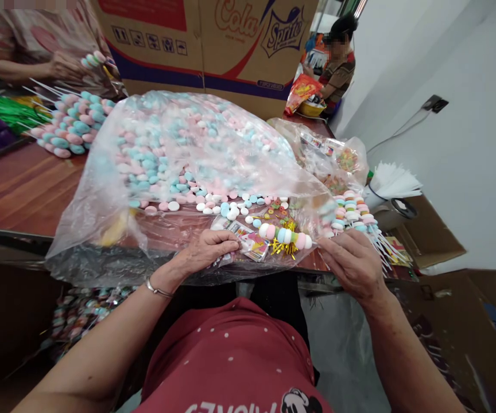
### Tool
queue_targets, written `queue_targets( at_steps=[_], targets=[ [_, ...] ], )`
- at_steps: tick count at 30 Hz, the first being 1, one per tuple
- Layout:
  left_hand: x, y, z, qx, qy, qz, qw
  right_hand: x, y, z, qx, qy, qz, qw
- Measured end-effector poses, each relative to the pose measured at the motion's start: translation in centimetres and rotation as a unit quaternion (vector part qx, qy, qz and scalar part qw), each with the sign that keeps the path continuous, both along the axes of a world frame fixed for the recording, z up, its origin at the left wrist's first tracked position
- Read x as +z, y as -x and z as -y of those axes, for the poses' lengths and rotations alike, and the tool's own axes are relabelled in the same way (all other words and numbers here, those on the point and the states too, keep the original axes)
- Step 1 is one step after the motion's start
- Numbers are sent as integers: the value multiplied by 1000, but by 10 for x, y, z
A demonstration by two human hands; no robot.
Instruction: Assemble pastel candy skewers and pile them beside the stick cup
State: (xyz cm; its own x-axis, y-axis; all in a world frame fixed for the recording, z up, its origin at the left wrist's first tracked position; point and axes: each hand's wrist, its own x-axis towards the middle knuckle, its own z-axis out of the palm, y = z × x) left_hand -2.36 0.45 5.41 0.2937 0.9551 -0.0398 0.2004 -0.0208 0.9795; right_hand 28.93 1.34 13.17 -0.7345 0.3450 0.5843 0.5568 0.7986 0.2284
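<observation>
Right grip: fingers pinched on the end of the stick of a candy skewer. The skewer extends from this grip toward the left one, nearly level, above the front part of the worktop; it carries rounded pieces in white, pink, pale blue and green. Gold tinsel hangs just below it.

Left grip: thumb and forefinger close together beside small printed packets; the detail is too small to say whether they pinch one. A metal bracelet is on the left wrist.

Just beyond both grips, loose candies in white, pink and blue lie spread in front of a large clear plastic bag filled with more of the same. The bag's loose edge runs forward to the left grip's side.

Immediately beyond the right grip, assembled skewers lie in a pile, their white sticks pointing toward the person. Farther past it, a container holds a bundle of white sticks.

Well beyond the left grip sits another pile of skewers, with a co-worker's hand behind it. Farthest ahead, behind the bag, stands a cardboard box marked "Cola" and "Sprite".
</observation>
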Motion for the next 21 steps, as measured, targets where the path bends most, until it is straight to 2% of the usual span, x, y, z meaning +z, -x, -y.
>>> queue_targets(
  at_steps=[6,10,15,21],
  targets=[
    [-1,-4,-3,-11,32,64,997,-2,1,6,-10,-9,30,999],
    [-1,-5,-4,-9,45,51,998,2,0,8,7,-6,45,999],
    [2,-2,-8,-67,18,-20,997,2,0,3,38,92,33,994],
    [6,3,-15,-166,18,-58,984,-10,8,0,37,197,23,979]
  ],
)
